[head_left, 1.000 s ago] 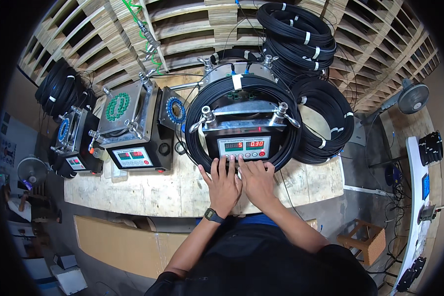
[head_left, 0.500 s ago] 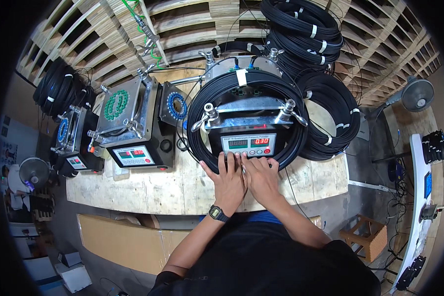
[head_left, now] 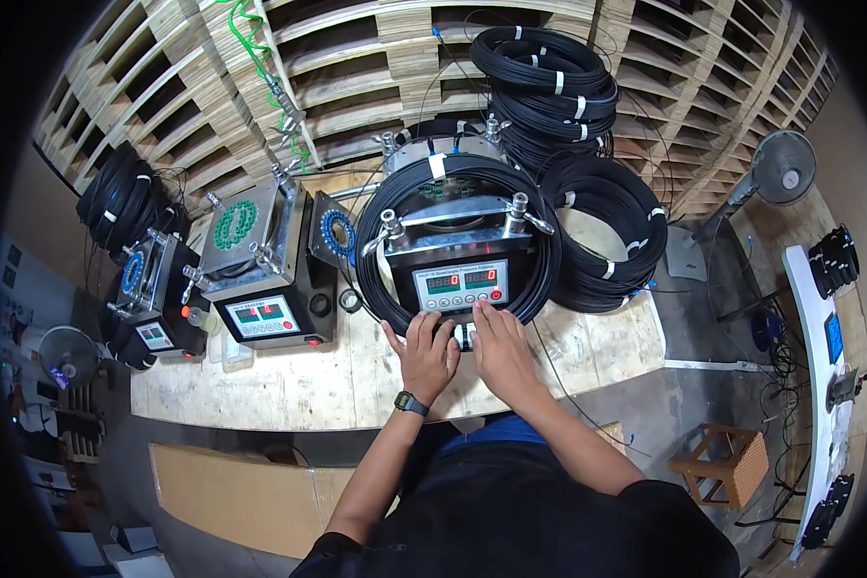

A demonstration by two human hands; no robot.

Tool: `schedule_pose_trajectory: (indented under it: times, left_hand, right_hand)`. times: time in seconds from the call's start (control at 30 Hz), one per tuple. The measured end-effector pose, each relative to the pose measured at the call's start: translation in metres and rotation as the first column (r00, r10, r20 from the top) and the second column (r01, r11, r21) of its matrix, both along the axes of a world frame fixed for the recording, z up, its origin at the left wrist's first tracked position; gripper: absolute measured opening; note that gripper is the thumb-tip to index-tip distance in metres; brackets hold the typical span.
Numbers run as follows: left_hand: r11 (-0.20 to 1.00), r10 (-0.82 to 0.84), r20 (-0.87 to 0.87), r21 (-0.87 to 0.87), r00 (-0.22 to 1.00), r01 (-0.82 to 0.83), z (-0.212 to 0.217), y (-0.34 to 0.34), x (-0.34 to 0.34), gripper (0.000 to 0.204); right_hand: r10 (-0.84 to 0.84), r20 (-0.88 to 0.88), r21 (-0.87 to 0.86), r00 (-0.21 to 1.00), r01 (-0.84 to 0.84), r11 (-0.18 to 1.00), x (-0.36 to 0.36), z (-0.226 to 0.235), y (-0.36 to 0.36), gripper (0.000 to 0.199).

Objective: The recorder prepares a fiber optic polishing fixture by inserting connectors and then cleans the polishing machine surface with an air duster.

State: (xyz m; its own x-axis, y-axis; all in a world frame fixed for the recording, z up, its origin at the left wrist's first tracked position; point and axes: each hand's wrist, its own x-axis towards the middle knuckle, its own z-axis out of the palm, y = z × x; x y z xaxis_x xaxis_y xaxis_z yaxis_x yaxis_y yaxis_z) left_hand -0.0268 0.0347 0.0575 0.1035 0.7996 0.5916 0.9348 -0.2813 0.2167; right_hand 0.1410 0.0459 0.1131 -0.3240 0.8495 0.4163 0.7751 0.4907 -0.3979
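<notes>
A black cable coil [head_left: 380,299] with white tape bands is looped around a metal pressure polishing machine [head_left: 460,252] on the wooden bench. My left hand [head_left: 427,358] lies palm down at the coil's front edge, fingers stretched over the cable. Beside it, my right hand [head_left: 503,356] also has its fingers extended, with fingertips at the lower edge of the control panel [head_left: 460,285], close to its button row. A white tape band on the coil shows between the hands. Both red displays on the panel are lit. Neither hand appears to grip anything; the undersides of the fingers are hidden.
Two similar machines [head_left: 260,306] [head_left: 156,323] stand to the left, carrying rings of green and blue connectors. More cable coils [head_left: 602,231] are stacked at the right and back. A wooden bench [head_left: 356,390] supports everything. A fan [head_left: 783,169] and a brown stool [head_left: 727,467] are at the right.
My hands have drawn slightly apart, opening a gap that shows the tape band. The panel's left display, dim before, is now lit, and the right reading has changed. The whole view has shifted.
</notes>
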Motion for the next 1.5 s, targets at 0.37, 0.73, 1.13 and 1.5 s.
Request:
schedule_pose_trajectory:
  times: [0.37,0.73,1.13,1.5]
  left_hand:
    - [1.000,0.004,0.008,-0.030,1.000,-0.004,0.001,-0.003,0.000,0.027]
    - [0.999,-0.001,0.025,0.038,1.000,0.000,-0.014,0.005,-0.001,0.026]
    - [0.999,-0.007,0.010,0.041,1.000,0.007,-0.012,0.004,0.001,0.026]
    - [0.944,-0.110,-0.140,-0.325,0.984,0.059,0.066,-0.019,-0.008,0.048]
  right_hand:
    - [-0.019,0.046,-0.002,0.999,0.019,1.000,-0.005,-0.006,-0.002,0.049]
    - [-0.027,0.061,-0.048,0.998,0.030,0.998,-0.006,-0.005,0.000,0.049]
    - [0.055,0.089,-0.038,0.994,-0.052,0.998,-0.006,-0.011,0.007,0.044]
    - [0.322,-0.186,-0.427,0.928,-0.371,0.824,0.042,0.095,0.048,0.041]
